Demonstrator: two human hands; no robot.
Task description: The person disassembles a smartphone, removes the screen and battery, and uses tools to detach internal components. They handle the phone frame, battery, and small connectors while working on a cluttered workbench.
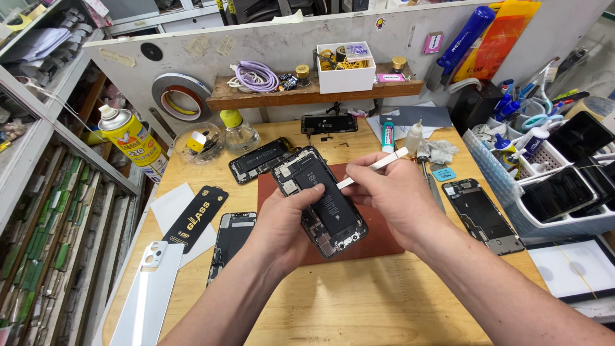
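Note:
An opened phone body [318,200] with its black battery and inner parts showing is held above a dark red mat [378,237]. My left hand [280,225] grips it from below and the left side, thumb on its edge. A thin white plastic pry tool [375,166] is pinched in my right hand [392,197], its tip touching the battery's upper right edge.
Other opened phone shells lie at the back [259,160], left front [232,238] and right [482,214]. A yellow spray can [133,140], a glass dish [198,144], a white phone back cover [148,291] and a blue basket [512,192] of tools and screens surround the wooden table [359,307].

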